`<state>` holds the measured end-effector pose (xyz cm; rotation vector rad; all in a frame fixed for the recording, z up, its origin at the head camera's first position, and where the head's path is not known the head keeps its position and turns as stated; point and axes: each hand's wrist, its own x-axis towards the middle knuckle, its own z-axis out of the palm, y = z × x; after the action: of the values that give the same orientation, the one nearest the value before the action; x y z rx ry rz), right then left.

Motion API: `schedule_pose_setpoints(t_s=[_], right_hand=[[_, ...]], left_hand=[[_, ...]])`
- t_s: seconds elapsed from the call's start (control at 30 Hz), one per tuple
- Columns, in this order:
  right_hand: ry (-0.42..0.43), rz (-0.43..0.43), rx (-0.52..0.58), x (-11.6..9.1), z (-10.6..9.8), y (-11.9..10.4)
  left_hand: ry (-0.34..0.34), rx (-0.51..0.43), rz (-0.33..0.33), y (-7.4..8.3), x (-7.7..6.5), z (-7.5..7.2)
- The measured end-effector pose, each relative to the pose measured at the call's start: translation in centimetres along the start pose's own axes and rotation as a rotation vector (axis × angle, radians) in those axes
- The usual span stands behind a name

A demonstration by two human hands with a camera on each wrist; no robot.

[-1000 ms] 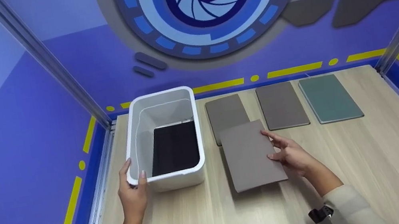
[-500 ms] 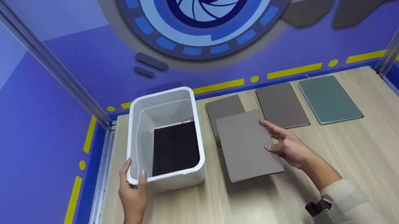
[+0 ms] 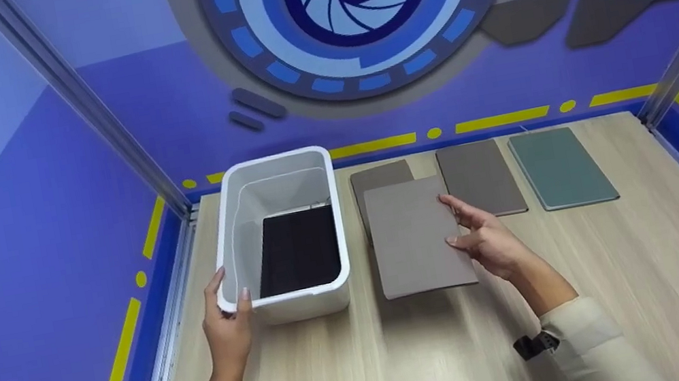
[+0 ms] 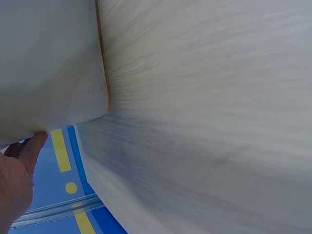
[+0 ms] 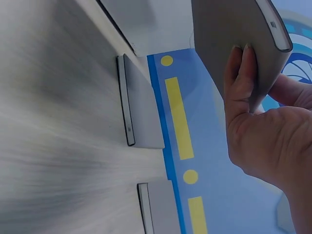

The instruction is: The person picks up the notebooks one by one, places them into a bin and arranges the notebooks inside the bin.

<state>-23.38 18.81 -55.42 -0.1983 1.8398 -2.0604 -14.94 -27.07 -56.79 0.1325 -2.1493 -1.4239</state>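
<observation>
A grey-brown notebook [image 3: 416, 236] hangs above the table, gripped along its right edge by my right hand [image 3: 494, 247], thumb on the near face and fingers behind. In the right wrist view the fingers press the cover of that notebook [image 5: 214, 39]. My left hand [image 3: 227, 333] holds the near left corner of a white plastic bin [image 3: 304, 307], thumb over the rim. Inside the bin lies a black notebook [image 3: 298, 252]. The left wrist view has the bin's side [image 4: 48, 63] with the left fingers [image 4: 34, 148] against it.
Behind the held notebook lies a grey-brown notebook [image 3: 379, 177], partly hidden. To its right are another grey-brown notebook [image 3: 483, 180] and a green notebook [image 3: 563, 167], flat on the wooden table [image 3: 671, 273]. Blue panels and metal posts [image 3: 92, 114] border the table.
My right hand has raised the held notebook and carried it slightly away from me, covering more of the notebook behind. My left hand keeps its place on the bin.
</observation>
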Motion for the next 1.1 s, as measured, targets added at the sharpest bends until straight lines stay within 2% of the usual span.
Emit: schedule_pose_setpoints(t_s=[0.27,0.53,0.63,0.9,1.1], right_hand=[[0.028,-0.009,0.015,-0.1,0.0,-0.8],[0.044,-0.034,0.046,0.0,0.1,-1.8],[0.033,-0.046,0.039,0.0,0.1,-2.2],[0.027,-0.069,0.049,0.1,0.5,-3.3],[0.02,-0.074,0.069,0.3,1.2,-3.9]], left_hand=[[-0.001,0.001,0.005,0.4,0.1,0.3],[0.012,0.015,-0.038,-3.3,0.4,0.8],[0.005,0.031,-0.049,-3.9,0.3,0.7],[-0.027,0.026,-0.019,-4.1,0.5,0.6],[-0.017,0.027,0.004,-4.2,0.5,0.3]])
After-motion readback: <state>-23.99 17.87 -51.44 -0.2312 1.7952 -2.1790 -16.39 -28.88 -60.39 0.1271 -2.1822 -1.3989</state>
